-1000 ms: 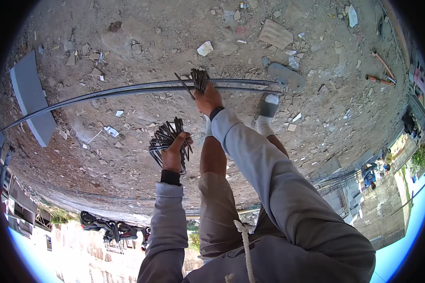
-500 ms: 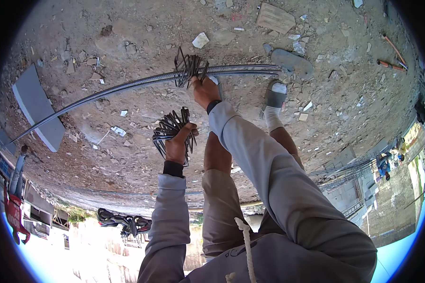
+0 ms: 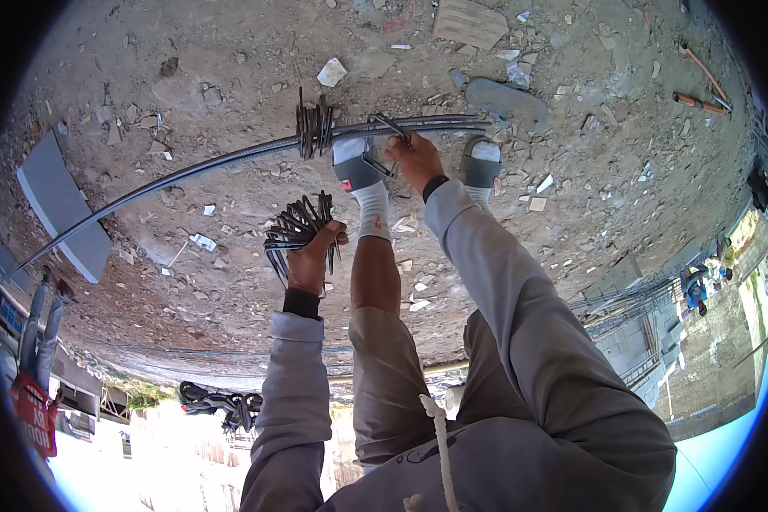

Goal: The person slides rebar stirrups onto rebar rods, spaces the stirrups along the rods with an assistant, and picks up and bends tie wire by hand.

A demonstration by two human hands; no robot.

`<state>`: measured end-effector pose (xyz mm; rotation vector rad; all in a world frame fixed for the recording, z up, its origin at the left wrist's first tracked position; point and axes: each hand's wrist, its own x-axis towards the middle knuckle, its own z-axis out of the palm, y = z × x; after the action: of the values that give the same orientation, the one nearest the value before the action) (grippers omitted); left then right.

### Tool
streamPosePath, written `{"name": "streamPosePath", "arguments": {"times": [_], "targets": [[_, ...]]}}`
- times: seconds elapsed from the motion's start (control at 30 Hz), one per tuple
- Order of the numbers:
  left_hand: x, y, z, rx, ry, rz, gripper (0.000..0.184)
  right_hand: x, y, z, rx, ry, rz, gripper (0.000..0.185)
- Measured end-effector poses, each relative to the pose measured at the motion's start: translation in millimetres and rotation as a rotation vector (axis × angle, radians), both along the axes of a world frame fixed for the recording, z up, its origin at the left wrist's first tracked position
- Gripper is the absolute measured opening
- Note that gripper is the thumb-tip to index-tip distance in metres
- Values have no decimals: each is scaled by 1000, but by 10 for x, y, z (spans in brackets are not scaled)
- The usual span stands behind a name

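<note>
Long steel rebars [image 3: 183, 166] lie in a bundle over the ground, just beyond my feet. A cluster of bent-wire rebar stirrups [image 3: 314, 128] sits around the rebars near their middle. My left hand [image 3: 310, 256] is closed on a fanned bunch of stirrups [image 3: 297, 224], held short of the rebars. To the right, my right hand [image 3: 414, 160] grips a single stirrup [image 3: 375, 162] at the bars, near their right end. Fingers partly cover this stirrup; whether it fully encircles the bars I cannot tell.
A grey board [image 3: 64, 205] lies beneath the rebars' left end. Rubble, a flat slab [image 3: 471, 23] and a sandal-shaped piece [image 3: 508, 104] lie on the dirt. Orange-handled tools [image 3: 700, 102] rest far right. A person in red [image 3: 34, 414] stands at left; a motorcycle [image 3: 220, 405] is in the background.
My right hand has moved right along the rebars, away from the stirrup cluster, and now holds one stirrup. My left hand keeps its bunch. The person at left has shifted.
</note>
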<state>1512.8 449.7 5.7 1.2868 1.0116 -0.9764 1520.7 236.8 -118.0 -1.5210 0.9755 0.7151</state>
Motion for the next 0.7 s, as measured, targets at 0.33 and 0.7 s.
{"name": "streamPosePath", "arguments": {"times": [0.33,0.7], "targets": [[-61,-328,111,-55,31,-49,20,-384,-1105,-135,-209,68,-331,23],[-105,-645,83,-92,38,-78,18,-310,-1515,-296,-307,129,-2,31]]}}
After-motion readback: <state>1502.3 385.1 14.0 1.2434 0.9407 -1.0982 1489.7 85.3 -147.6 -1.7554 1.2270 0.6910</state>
